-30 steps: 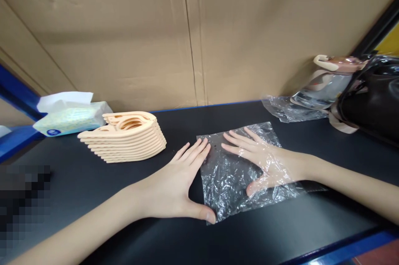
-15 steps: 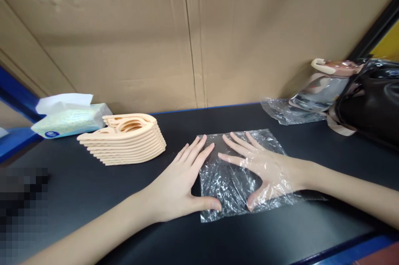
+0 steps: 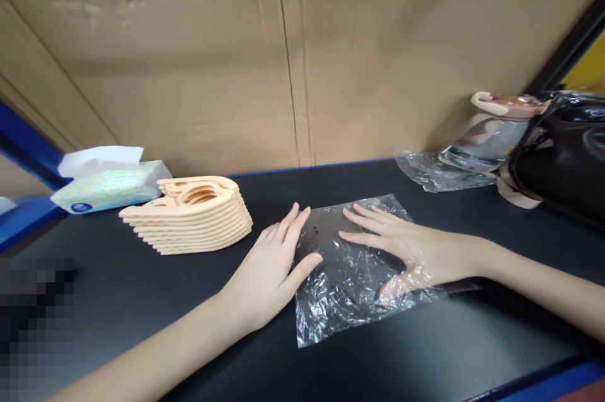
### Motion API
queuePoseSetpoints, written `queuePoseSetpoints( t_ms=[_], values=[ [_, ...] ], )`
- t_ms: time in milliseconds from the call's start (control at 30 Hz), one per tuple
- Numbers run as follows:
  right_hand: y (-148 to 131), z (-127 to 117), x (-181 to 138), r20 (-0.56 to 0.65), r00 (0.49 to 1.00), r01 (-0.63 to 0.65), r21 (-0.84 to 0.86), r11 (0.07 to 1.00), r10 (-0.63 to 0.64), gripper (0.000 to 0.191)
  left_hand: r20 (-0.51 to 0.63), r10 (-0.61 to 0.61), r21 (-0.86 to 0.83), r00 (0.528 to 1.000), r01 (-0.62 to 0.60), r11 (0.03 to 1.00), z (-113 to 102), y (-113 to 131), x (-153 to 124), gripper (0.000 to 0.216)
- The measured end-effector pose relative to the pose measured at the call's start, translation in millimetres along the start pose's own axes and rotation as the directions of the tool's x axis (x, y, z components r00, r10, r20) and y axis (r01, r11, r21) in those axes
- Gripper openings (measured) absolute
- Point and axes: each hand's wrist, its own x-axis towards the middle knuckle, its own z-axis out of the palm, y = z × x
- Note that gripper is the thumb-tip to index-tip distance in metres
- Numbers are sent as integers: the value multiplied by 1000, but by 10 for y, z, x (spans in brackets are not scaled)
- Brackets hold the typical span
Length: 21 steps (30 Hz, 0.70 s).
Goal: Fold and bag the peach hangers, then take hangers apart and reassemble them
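Over the last second the left hand (image 3: 271, 269) had left the near corner of the plastic bag (image 3: 338, 301) and slid up along its left side. Its thumb now lay across the bag's left edge and its fingers were stretched out by the far left corner, open and closed on nothing. The right hand (image 3: 409, 249) had stayed flat with fingers spread and also gripped nothing. Its thumb and the heel of its palm showed under the film, so it seemed to be slipped in from the bag's right side. With the near corner no longer pinned, the bag had swung a little, and that corner lay loose and crinkled, nearer the person. The bag looked held down only by the two flat hands. It rested on the dark table (image 3: 142, 307), roughly in the middle and well back from the blue edge (image 3: 543, 383) at the front. Bare table lay between it and the stack of hangers (image 3: 189, 219) on the left, with a tissue pack (image 3: 111, 181) beyond them. To the right, a second clear bag (image 3: 432, 175) and a black bag (image 3: 567, 162) sat apart from it, against the cardboard wall (image 3: 354, 55).
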Motion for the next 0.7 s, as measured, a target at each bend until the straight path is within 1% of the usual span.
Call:
queuePoseSetpoints(
  t_ms=[100, 167, 300, 367, 467, 600, 700],
  values=[
    [71, -177, -111, 108, 993, -48, 72, 996, 40, 91, -15, -14, 27, 1000, 15, 1000, -10, 11, 0, 64],
    [127, -272, -184, 141, 988, -74, 95, 993, 60, 88, -38, -15, 43, 999, 16, 999, -19, 19, -2, 63],
    [238, -340, -279, 123, 984, -138, 61, 988, 130, 86, -81, -1, 63, 997, 6, 998, -24, 26, -6, 62],
    [285, -321, -292, 80, 983, -169, 22, 985, 167, 92, -84, -9, 58, 996, 14, 998, -25, 31, -3, 61],
    [331, -273, -287, 29, 987, -159, -15, 987, 159, 98, -77, -21, 35, 997, 23, 999, -38, 49, 7, 61],
    [333, -241, -275, 43, 986, -162, -34, 986, 163, 99, -58, -11, 23, 998, 13, 1000, -66, 69, 23, 59],
    [300, -244, -266, 63, 980, -186, -55, 981, 189, 102, -79, 28, 35, 997, -25, 999, -79, 56, 29, 58]
  ],
)
